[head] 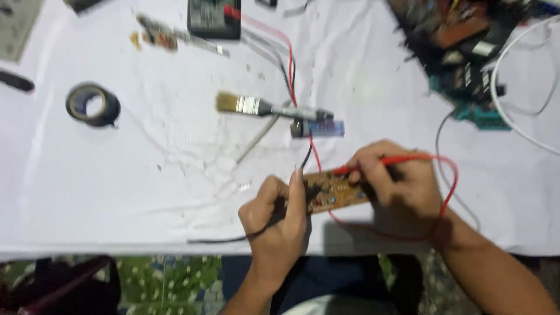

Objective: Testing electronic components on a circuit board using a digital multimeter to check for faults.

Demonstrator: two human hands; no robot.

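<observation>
A small brown circuit board lies near the front edge of the white-covered table. My left hand is closed around a black test probe, its tip on the board's left end. My right hand grips a red test probe like a pen, with the tip pressed on the board's upper edge. Red and black leads run back to a black meter at the far edge.
A paintbrush lies mid-table beside a small blue cylinder. A roll of black tape sits at the left. Circuit boards and parts are piled at the back right, with a white cable looping past.
</observation>
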